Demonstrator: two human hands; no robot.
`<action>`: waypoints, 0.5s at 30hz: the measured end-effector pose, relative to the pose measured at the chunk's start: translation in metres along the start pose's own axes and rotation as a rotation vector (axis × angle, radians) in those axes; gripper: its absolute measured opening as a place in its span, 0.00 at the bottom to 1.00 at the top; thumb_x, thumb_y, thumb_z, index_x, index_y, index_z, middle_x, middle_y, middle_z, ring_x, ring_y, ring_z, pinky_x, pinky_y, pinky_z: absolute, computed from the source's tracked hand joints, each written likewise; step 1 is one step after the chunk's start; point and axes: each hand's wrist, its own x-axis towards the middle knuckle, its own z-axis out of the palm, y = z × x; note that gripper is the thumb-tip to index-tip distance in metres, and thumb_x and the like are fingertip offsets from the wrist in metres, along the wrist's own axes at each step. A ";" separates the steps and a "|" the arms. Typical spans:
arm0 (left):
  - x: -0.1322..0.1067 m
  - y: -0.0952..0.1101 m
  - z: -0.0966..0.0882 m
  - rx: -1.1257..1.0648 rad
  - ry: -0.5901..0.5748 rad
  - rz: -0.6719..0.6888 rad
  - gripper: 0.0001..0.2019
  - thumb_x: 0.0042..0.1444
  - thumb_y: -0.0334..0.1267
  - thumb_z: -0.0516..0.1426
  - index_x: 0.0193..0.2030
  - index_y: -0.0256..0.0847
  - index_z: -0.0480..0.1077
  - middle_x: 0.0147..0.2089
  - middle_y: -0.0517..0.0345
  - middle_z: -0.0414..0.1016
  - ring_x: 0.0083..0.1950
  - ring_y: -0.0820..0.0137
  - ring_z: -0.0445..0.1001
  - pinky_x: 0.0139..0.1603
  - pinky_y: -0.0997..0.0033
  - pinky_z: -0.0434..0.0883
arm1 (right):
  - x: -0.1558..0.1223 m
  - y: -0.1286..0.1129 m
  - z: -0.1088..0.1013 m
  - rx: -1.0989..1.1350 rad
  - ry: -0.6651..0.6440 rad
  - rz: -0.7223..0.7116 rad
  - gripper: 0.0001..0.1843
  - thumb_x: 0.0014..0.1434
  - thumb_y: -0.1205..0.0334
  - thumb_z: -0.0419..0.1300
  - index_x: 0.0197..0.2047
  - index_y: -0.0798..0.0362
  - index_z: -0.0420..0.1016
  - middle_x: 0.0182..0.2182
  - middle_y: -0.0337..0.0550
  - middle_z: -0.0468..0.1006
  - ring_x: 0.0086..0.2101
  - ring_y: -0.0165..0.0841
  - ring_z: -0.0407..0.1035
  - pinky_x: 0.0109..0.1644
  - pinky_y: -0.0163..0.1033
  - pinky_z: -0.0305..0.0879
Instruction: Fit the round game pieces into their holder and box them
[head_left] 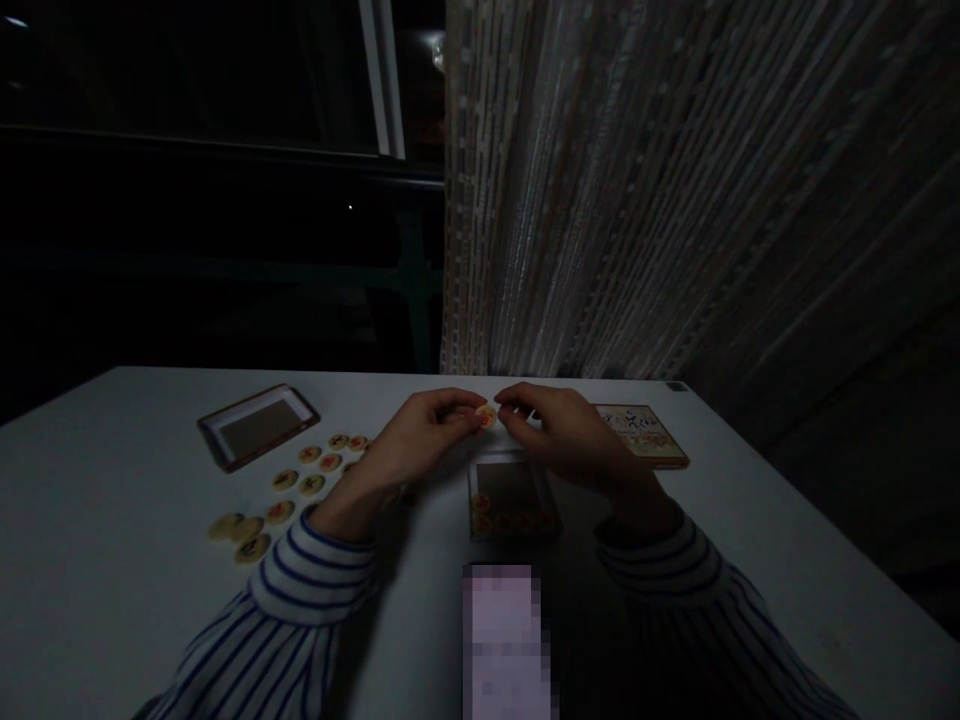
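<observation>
Between the thumb and fingertips of my left hand (424,428) is a round Chinese chess piece (487,416) with a red character, held above the table. My right hand (559,430) is just to the right of the piece, with its fingers bent and apart and nothing visible in them; whether a fingertip touches the piece I cannot tell. Below the hands lies an open box (513,484) with several pieces along its front edge and at its left side. More loose chess pieces (311,484) lie left of my left wrist, which hides some of them.
An open frame-like box part (259,427) rests at the back left of the white table (112,560). A decorated box lid (645,435) lies behind my right hand. A phone-like pixelated object (504,640) is at the near edge. A curtain (570,190) hangs behind.
</observation>
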 end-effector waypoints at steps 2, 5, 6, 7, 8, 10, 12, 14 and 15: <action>-0.002 0.004 0.000 -0.008 -0.007 -0.012 0.17 0.46 0.44 0.61 0.40 0.34 0.72 0.37 0.51 0.77 0.38 0.67 0.73 0.39 0.68 0.69 | 0.000 0.000 0.000 0.012 -0.006 -0.010 0.13 0.59 0.61 0.52 0.45 0.52 0.72 0.38 0.43 0.78 0.36 0.32 0.70 0.39 0.37 0.62; -0.003 0.008 0.000 -0.026 -0.017 -0.008 0.16 0.45 0.43 0.61 0.39 0.34 0.72 0.37 0.52 0.77 0.38 0.67 0.73 0.39 0.69 0.68 | 0.000 0.000 0.002 0.046 -0.016 -0.021 0.13 0.59 0.61 0.52 0.45 0.52 0.73 0.37 0.42 0.78 0.36 0.31 0.70 0.38 0.36 0.62; -0.004 0.009 -0.001 -0.034 -0.017 -0.013 0.16 0.46 0.42 0.61 0.39 0.34 0.72 0.36 0.53 0.77 0.38 0.67 0.73 0.39 0.69 0.68 | 0.000 0.000 0.003 0.062 -0.019 -0.024 0.13 0.59 0.61 0.52 0.44 0.52 0.73 0.37 0.42 0.78 0.36 0.31 0.70 0.38 0.36 0.61; -0.004 0.009 -0.002 -0.045 -0.016 -0.024 0.16 0.45 0.41 0.61 0.40 0.34 0.72 0.36 0.53 0.77 0.38 0.67 0.73 0.39 0.69 0.68 | 0.000 0.000 0.004 0.076 -0.017 -0.027 0.12 0.59 0.61 0.52 0.44 0.52 0.73 0.36 0.41 0.78 0.35 0.31 0.70 0.38 0.35 0.61; -0.004 0.009 -0.003 -0.059 -0.014 -0.035 0.16 0.45 0.40 0.61 0.40 0.34 0.71 0.35 0.54 0.76 0.38 0.68 0.73 0.39 0.68 0.68 | 0.000 0.000 0.005 0.088 -0.011 -0.031 0.12 0.59 0.61 0.53 0.43 0.52 0.73 0.36 0.41 0.78 0.35 0.31 0.70 0.38 0.35 0.61; -0.004 0.009 -0.004 -0.090 -0.017 -0.055 0.16 0.45 0.38 0.61 0.41 0.33 0.70 0.35 0.54 0.76 0.38 0.68 0.74 0.40 0.68 0.68 | 0.000 -0.001 0.006 0.106 0.002 -0.037 0.11 0.59 0.62 0.53 0.42 0.52 0.74 0.35 0.41 0.78 0.35 0.31 0.70 0.38 0.35 0.61; -0.005 0.009 -0.005 -0.114 -0.022 -0.061 0.16 0.45 0.36 0.61 0.42 0.33 0.69 0.35 0.54 0.76 0.38 0.69 0.74 0.41 0.68 0.68 | 0.001 -0.002 0.006 0.126 0.009 -0.038 0.10 0.58 0.62 0.53 0.41 0.52 0.74 0.35 0.40 0.78 0.35 0.30 0.70 0.37 0.35 0.61; -0.005 0.009 -0.006 -0.119 -0.034 -0.060 0.16 0.45 0.36 0.61 0.42 0.34 0.69 0.35 0.54 0.76 0.38 0.69 0.74 0.41 0.68 0.68 | 0.001 -0.004 0.005 0.149 0.012 -0.037 0.09 0.57 0.63 0.54 0.40 0.53 0.74 0.34 0.40 0.78 0.34 0.30 0.70 0.37 0.35 0.61; -0.006 0.009 -0.005 -0.118 -0.043 -0.058 0.16 0.46 0.36 0.61 0.42 0.34 0.68 0.35 0.54 0.76 0.38 0.69 0.74 0.41 0.68 0.68 | 0.001 -0.004 0.005 0.161 0.016 -0.037 0.09 0.57 0.63 0.54 0.39 0.53 0.74 0.33 0.40 0.78 0.33 0.29 0.70 0.37 0.35 0.61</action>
